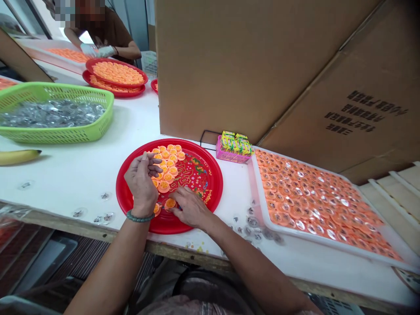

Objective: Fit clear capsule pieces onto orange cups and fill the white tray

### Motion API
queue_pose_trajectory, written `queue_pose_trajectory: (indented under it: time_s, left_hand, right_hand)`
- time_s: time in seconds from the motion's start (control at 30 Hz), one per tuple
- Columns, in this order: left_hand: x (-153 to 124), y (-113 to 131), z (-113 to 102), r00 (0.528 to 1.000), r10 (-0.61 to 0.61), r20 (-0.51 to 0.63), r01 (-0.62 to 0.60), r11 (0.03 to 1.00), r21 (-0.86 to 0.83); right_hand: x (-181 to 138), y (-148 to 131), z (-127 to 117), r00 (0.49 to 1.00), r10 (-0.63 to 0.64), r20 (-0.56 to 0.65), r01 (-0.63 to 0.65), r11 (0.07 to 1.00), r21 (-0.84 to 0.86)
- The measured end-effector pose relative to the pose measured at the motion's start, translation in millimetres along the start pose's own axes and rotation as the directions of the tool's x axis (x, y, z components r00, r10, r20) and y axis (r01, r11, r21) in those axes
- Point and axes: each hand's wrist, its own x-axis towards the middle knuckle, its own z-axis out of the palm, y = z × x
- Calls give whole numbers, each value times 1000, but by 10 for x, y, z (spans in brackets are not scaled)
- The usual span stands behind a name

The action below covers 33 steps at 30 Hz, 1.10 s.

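A red round tray (210,197) with a printed pattern lies before me, its left part covered with several orange round pieces (169,162) with yellow centres. Over the tray's left side is my left hand (142,180), fingers curled in toward the thumb; what they hold, if anything, is hidden. A green bead bracelet (140,217) circles that wrist. My right hand (190,206) reaches low over the tray's front, thumb and fingers closed round the edge of one orange round piece (170,204). Another such piece (156,209) lies just left of it.
A white bin (262,210) of orange pieces with clear covers stands right, loose clear discs (252,222) beside it. Behind are a pink basket (232,156) and cardboard (262,65). Left are a green basket (105,118) and banana (19,156). A gloved co-worker (111,35) works beyond stacked trays (144,78).
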Motion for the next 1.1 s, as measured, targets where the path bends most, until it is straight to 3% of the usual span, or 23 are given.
queue_pose_trajectory:
  time_s: [0.1, 0.2, 0.37, 0.43, 0.53, 0.57, 0.6, 0.77, 1.0, 1.1]
  left_hand:
    - [-22, -27, -8, 997, -28, 66, 25, 999, 47]
    - [-59, -84, -10, 974, -98, 203, 60, 981, 185]
    - [-167, -192, 23, 852, -337, 402, 151, 892, 427]
    - [-230, -200, 47, 734, -504, 455, 329, 850, 411]
    - [-322, -190, 82, 453, -680, 576, 603, 710, 364]
    - [-345, -192, 91, 396, -694, 601, 648, 675, 352]
    - [-362, -200, 98, 374, -696, 613, 672, 659, 338]
    - [-408, -283, 129, 413, -674, 612, 671, 680, 296]
    - [-488, -289, 189, 444, -648, 619, 618, 722, 311]
    - [-492, -284, 193, 450, -653, 609, 627, 717, 305]
  right_hand:
    - [-22, 39, 2, 998, 62, -29, -61, 998, 14]
    - [-79, 121, -38, 982, 148, -114, -143, 988, 50]
    - [-205, 217, -129, 874, 331, -356, -246, 933, 263]
    - [-245, 231, -140, 821, 360, -443, -214, 913, 346]
    - [-293, 254, -137, 766, 363, -530, -152, 904, 400]
    - [-306, 265, -137, 756, 360, -546, -136, 903, 408]
    - [-317, 278, -141, 754, 356, -552, -120, 901, 417]
    - [-343, 348, -201, 781, 358, -511, -49, 852, 521]
    - [-345, 385, -218, 691, 464, -554, -105, 823, 559]
    - [-362, 376, -224, 697, 417, -583, -117, 868, 482]
